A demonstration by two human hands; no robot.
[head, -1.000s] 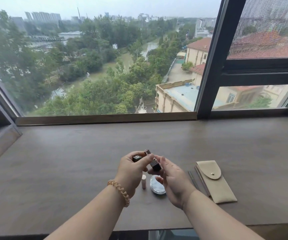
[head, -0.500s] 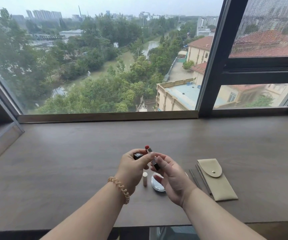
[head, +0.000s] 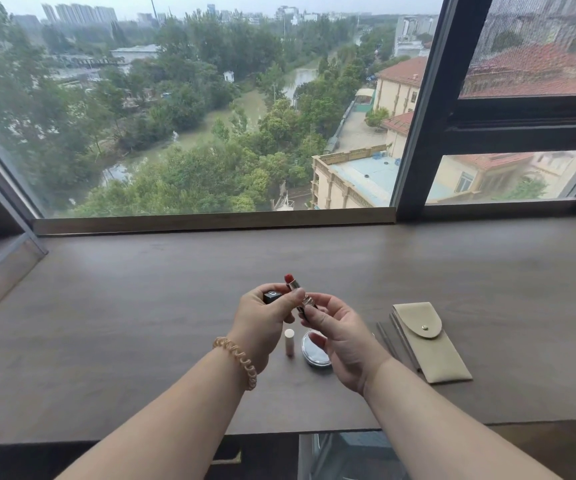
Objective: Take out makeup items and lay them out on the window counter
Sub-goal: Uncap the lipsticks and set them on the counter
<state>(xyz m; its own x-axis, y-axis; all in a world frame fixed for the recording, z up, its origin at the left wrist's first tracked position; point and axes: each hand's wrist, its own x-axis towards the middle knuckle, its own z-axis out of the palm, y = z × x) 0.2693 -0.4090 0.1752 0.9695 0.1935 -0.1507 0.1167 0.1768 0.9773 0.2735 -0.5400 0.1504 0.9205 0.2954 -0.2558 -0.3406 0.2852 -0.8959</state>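
Both hands hold an uncapped lipstick [head: 293,285] above the brown window counter [head: 141,306]. Its red tip sticks up from a silver tube. My right hand [head: 338,336] grips the tube's base. My left hand [head: 266,318] pinches the tube with thumb and finger and also holds the black cap [head: 272,296]. Below the hands, a small pale tube [head: 289,342] stands upright on the counter next to a round compact [head: 315,355], which my right hand partly hides.
A beige snap pouch [head: 432,344] lies on the counter to the right, with two thin grey sticks [head: 392,341] beside its left edge. The window glass and dark frame [head: 418,109] stand at the back. The counter's front edge [head: 279,433] runs under my forearms.
The red lipstick tip has risen out of the silver tube; a second ago only the tube end showed. Both hands stayed over the same spot.
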